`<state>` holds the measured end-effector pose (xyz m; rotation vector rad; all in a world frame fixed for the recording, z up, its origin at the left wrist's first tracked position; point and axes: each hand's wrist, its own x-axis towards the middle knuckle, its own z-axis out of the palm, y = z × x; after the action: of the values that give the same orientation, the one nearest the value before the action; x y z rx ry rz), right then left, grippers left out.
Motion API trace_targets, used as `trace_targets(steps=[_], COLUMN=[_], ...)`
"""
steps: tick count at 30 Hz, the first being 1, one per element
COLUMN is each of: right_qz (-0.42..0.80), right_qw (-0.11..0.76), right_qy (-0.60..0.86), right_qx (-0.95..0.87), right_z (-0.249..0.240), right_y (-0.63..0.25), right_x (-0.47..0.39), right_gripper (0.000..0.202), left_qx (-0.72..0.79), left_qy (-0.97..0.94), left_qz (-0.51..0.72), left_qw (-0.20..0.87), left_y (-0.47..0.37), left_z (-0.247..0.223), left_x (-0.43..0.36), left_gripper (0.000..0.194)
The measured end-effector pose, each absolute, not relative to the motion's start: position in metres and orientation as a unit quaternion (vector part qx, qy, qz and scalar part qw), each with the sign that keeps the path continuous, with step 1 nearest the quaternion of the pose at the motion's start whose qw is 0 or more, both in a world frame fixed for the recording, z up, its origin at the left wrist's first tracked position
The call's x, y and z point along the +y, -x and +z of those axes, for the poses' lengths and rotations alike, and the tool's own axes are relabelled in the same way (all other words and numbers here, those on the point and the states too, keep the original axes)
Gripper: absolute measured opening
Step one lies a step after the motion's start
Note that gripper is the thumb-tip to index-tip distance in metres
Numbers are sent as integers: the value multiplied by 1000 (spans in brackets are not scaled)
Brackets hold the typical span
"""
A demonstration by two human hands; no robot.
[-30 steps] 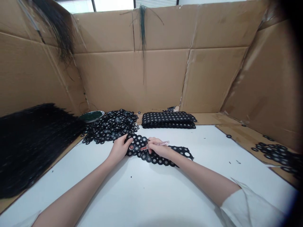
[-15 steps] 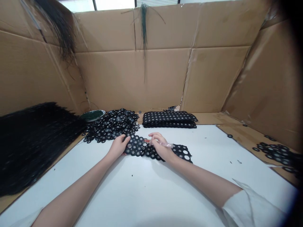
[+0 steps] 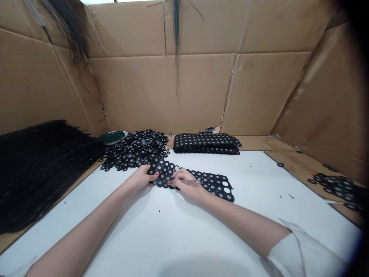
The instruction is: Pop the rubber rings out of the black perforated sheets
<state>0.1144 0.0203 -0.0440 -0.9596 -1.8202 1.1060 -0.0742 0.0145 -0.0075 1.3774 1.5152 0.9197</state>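
Note:
A strip of joined black rings (image 3: 215,182) lies across the white tabletop in front of me. My left hand (image 3: 144,176) pinches its left end between thumb and fingers. In my right hand (image 3: 186,185) is a slim, see-through pen-like tool (image 3: 190,182) with a reddish-brown tip, held like a pen. The tip points left and rests at the strip's lower edge, close to my left thumb. Just behind my left hand spreads a heap of loose black rings (image 3: 138,148), which meets the strip's far left corner.
Folded ring sheets (image 3: 206,143) are stacked at the back. A shallow dish of dark green bits (image 3: 113,137) stands behind the heap. Black strands (image 3: 43,173) fill the left side, and more rings (image 3: 336,186) lie on the right cardboard. Cardboard walls (image 3: 201,88) enclose the table (image 3: 138,238).
My right hand has moved left and slightly down, bringing the tool's tip nearer my left thumb. The left part of the strip has turned slightly, and the view has tipped down a little.

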Motion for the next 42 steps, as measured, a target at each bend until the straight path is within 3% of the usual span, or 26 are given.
trace_targets(steps=[8,14,17,22,30,34,38,42], right_qz=[353,316,274,250,299,301,328,235], right_qw=[368,332,335,368,386,388,469,494], right_qy=[343,377,391,367,359,345,354,400], right_qx=[-789,-805,-812,-817,-796,-800,-739,-735], right_z=[-44,-40,-46,-52,-49,-50,-40,-29], right_y=[-113,-108,-105,-103,-110,-110,-117,-133], right_x=[22,20,20,20,18,18,13,20], right_gripper=[22,20,17,16,23,24,23,21], left_qx=[626,662,657,645,611,611,623,631], left_qy=[-511,-628,-649,-651,-539,-527,-502,-484], left_qz=[432,380,367,370,462,469,472,472], left_qw=[400,150,116,155,351,359,371,381], left_y=[58,36,23,22,59,62,63,64], left_z=[-6,3,9,10,-5,-10,-15,-16], left_x=[7,-18,-32,-34,9,14,15,14], left_gripper=[21,11,11,13,22,24,26,25])
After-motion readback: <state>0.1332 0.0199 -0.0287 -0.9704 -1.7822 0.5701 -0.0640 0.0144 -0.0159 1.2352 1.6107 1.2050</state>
